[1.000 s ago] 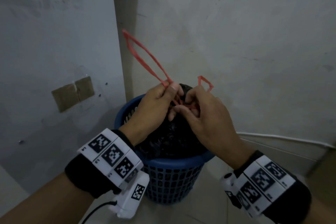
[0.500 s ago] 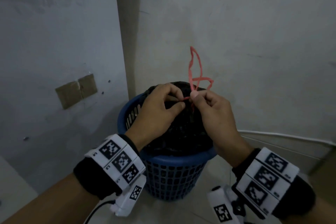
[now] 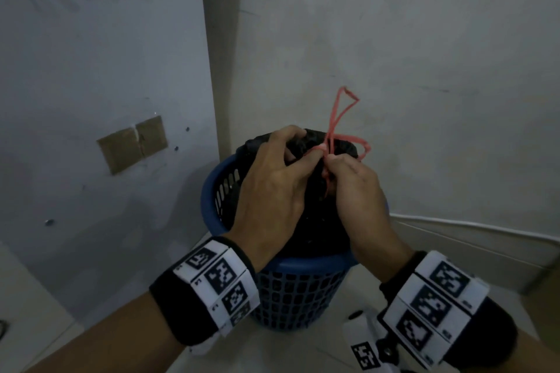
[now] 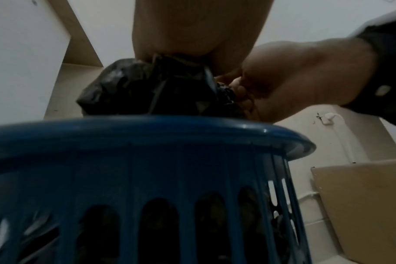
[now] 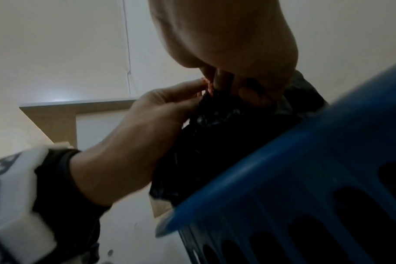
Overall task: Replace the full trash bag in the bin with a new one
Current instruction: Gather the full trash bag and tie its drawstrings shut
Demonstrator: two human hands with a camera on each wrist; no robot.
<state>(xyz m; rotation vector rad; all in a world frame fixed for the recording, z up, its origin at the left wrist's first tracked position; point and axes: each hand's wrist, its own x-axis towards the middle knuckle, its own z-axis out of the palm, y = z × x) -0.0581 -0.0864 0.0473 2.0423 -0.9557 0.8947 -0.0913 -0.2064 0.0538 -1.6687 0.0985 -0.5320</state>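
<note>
A blue perforated bin point(image 3: 298, 266) stands on the floor in a wall corner, with a full black trash bag point(image 3: 316, 230) bulging out of its top. The bag's red drawstring point(image 3: 335, 118) sticks up in loops above the gathered neck. My left hand point(image 3: 306, 145) curls over the top of the bag and pinches the drawstring at its knot. My right hand point(image 3: 330, 160) pinches the same drawstring right beside it, fingers touching. The left wrist view shows the bag point(image 4: 133, 89) rising above the bin rim point(image 4: 147, 130). In the right wrist view both hands meet at the bag's neck point(image 5: 215, 110).
Walls close in behind and left of the bin. A brown taped patch point(image 3: 133, 145) is on the left wall. A white cable point(image 3: 485, 227) runs low along the right wall. A cardboard box point(image 4: 362, 205) stands to the bin's right. Bare floor lies in front.
The long drawstring loop has swung from upper left to upright over the bag. My hands have drawn closer together at the neck, and the red knot sits tighter.
</note>
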